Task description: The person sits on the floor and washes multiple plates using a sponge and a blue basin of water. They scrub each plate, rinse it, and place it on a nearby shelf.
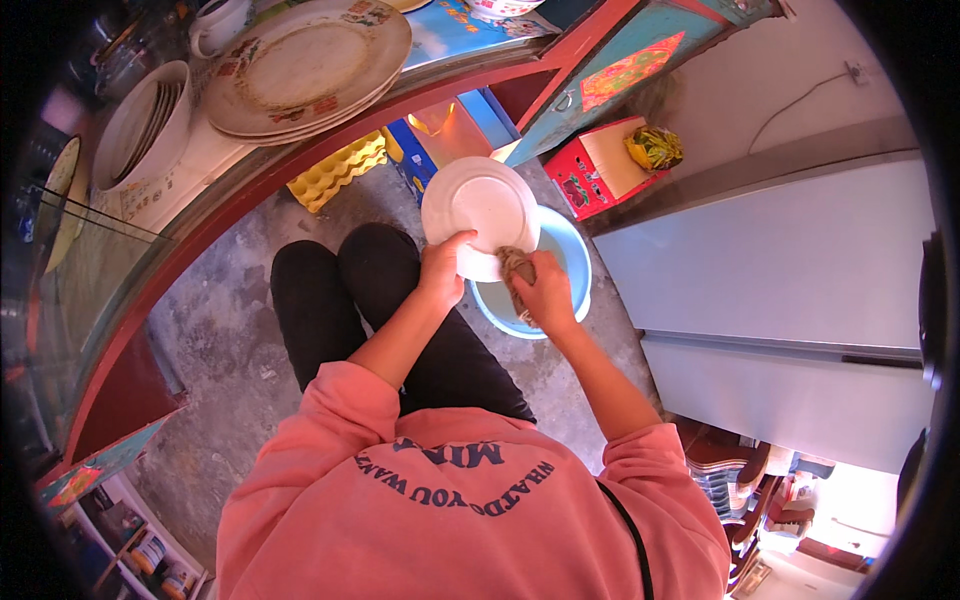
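Observation:
My left hand (444, 270) grips a white plate (487, 202) by its near left edge, the thumb lying on its face. The plate is tilted and partly overlaps a light blue plastic basin (574, 259) on the floor, in which some liquid shows. A crumpled brown cloth (517, 274) is held in my right hand (546, 292) against the lower right rim of the plate.
Stacked large plates (307, 67) and a white bowl (176, 124) holding small dishes stand on the cabinet top. Under it are yellow egg trays (337, 169) and a blue box (409, 161). A red carton (585, 172) stands beyond the basin, a refrigerator (772, 255) at the right.

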The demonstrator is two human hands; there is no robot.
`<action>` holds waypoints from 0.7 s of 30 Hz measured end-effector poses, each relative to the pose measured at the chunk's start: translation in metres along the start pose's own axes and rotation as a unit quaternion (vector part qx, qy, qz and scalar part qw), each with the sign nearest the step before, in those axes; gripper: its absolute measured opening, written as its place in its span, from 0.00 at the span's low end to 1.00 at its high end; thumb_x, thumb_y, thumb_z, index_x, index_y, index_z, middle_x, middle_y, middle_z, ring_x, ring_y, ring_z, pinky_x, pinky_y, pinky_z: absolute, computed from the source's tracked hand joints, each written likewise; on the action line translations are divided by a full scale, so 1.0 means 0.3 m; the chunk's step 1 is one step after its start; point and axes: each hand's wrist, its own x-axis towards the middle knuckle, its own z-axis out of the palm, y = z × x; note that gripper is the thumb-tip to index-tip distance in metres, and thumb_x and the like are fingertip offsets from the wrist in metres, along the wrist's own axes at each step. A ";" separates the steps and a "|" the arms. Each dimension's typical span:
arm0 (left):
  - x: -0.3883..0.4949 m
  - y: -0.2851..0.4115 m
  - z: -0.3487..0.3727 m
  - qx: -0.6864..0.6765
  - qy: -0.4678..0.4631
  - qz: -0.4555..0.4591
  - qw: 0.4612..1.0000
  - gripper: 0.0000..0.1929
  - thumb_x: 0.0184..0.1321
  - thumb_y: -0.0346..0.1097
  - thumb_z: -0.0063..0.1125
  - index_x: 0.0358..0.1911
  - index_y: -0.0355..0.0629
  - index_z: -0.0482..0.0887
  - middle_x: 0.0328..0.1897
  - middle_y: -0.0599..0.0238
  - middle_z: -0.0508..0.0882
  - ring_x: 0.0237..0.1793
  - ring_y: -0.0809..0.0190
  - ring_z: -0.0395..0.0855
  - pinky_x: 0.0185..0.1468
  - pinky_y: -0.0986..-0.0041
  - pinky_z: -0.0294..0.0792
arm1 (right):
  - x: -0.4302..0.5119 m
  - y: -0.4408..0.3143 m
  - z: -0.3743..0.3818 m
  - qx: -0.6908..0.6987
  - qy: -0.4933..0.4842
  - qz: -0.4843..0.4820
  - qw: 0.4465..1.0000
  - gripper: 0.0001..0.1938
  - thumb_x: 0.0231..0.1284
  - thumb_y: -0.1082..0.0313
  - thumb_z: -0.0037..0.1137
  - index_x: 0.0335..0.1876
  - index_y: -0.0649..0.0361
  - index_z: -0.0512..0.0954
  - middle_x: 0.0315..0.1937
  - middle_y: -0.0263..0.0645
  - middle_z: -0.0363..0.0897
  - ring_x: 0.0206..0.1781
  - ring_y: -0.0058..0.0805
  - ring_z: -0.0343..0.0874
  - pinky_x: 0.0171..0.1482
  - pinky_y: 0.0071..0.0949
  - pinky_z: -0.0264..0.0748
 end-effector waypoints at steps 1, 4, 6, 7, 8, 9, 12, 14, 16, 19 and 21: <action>-0.001 0.000 -0.001 -0.003 -0.009 -0.005 1.000 0.20 0.50 0.27 0.67 0.49 0.38 0.79 0.43 0.63 0.84 0.44 0.59 0.84 0.49 0.67 0.75 | -0.004 -0.008 0.007 0.000 0.000 -0.001 1.000 0.16 0.52 0.62 0.62 0.43 0.60 0.74 0.41 0.49 0.76 0.44 0.53 0.78 0.46 0.48 0.75; -0.017 0.007 0.017 0.001 -0.006 0.009 1.000 0.19 0.50 0.27 0.67 0.48 0.37 0.80 0.43 0.63 0.84 0.44 0.59 0.84 0.49 0.67 0.75 | 0.004 0.015 0.033 0.005 0.011 -0.003 1.000 0.16 0.52 0.62 0.63 0.43 0.60 0.74 0.41 0.50 0.76 0.43 0.54 0.78 0.45 0.48 0.75; -0.014 0.004 0.020 -0.002 -0.002 0.019 1.000 0.19 0.50 0.27 0.67 0.48 0.37 0.80 0.43 0.62 0.84 0.44 0.60 0.84 0.49 0.67 0.75 | 0.026 0.058 0.004 -0.031 0.021 0.038 0.999 0.16 0.52 0.62 0.63 0.43 0.60 0.74 0.41 0.49 0.76 0.43 0.54 0.78 0.44 0.48 0.75; -0.013 0.002 0.019 -0.004 0.000 0.024 1.000 0.19 0.50 0.27 0.67 0.48 0.37 0.80 0.43 0.62 0.84 0.44 0.60 0.84 0.50 0.67 0.75 | 0.030 0.067 -0.004 -0.050 0.025 0.059 0.997 0.16 0.52 0.61 0.63 0.43 0.61 0.74 0.40 0.49 0.76 0.43 0.54 0.78 0.44 0.48 0.75; -0.012 0.001 0.016 -0.007 0.002 0.021 1.000 0.19 0.50 0.27 0.67 0.48 0.37 0.80 0.43 0.62 0.84 0.44 0.60 0.84 0.50 0.67 0.75 | 0.019 0.067 0.001 -0.056 0.031 0.044 0.997 0.16 0.51 0.61 0.63 0.42 0.61 0.74 0.39 0.49 0.76 0.43 0.53 0.78 0.42 0.48 0.75; -0.013 0.000 0.018 -0.010 0.004 0.017 1.000 0.19 0.51 0.27 0.67 0.49 0.37 0.80 0.43 0.62 0.84 0.44 0.59 0.84 0.50 0.67 0.75 | 0.005 0.045 0.004 -0.040 0.033 0.011 0.999 0.16 0.51 0.61 0.63 0.42 0.61 0.74 0.39 0.48 0.75 0.42 0.52 0.78 0.42 0.48 0.75; -0.001 0.000 0.004 0.019 0.003 -0.017 1.000 0.21 0.51 0.27 0.66 0.50 0.36 0.79 0.44 0.61 0.84 0.45 0.59 0.84 0.52 0.67 0.75 | -0.033 -0.090 0.015 -0.007 0.023 -0.040 0.999 0.15 0.51 0.61 0.62 0.41 0.60 0.74 0.39 0.47 0.76 0.42 0.51 0.78 0.42 0.48 0.76; 0.005 -0.003 -0.004 0.026 -0.002 -0.018 0.999 0.21 0.51 0.27 0.66 0.51 0.35 0.78 0.46 0.61 0.84 0.47 0.58 0.83 0.53 0.67 0.75 | -0.014 -0.050 0.027 -0.018 0.036 -0.012 0.999 0.15 0.51 0.61 0.61 0.41 0.59 0.74 0.40 0.47 0.76 0.41 0.51 0.79 0.42 0.48 0.76; -0.016 0.003 0.017 0.010 -0.014 0.008 1.000 0.22 0.52 0.27 0.66 0.53 0.35 0.77 0.47 0.60 0.84 0.49 0.57 0.83 0.54 0.66 0.74 | 0.037 0.035 0.019 -0.034 0.066 0.058 0.996 0.13 0.54 0.60 0.59 0.41 0.58 0.73 0.41 0.48 0.77 0.41 0.52 0.79 0.42 0.48 0.76; -0.030 0.008 0.009 0.032 -0.048 -0.025 0.998 0.24 0.52 0.27 0.65 0.54 0.35 0.76 0.49 0.58 0.83 0.51 0.57 0.82 0.56 0.66 0.73 | 0.141 0.100 -0.083 0.066 0.131 0.140 0.979 0.11 0.55 0.64 0.61 0.42 0.58 0.75 0.36 0.50 0.78 0.39 0.55 0.80 0.41 0.47 0.77; -0.032 0.003 0.011 0.014 -0.070 -0.028 0.997 0.23 0.54 0.28 0.64 0.55 0.35 0.76 0.50 0.58 0.83 0.51 0.57 0.82 0.57 0.66 0.73 | 0.173 0.068 -0.100 0.077 0.194 0.017 0.978 0.11 0.55 0.65 0.61 0.42 0.57 0.77 0.35 0.49 0.79 0.38 0.54 0.80 0.40 0.46 0.77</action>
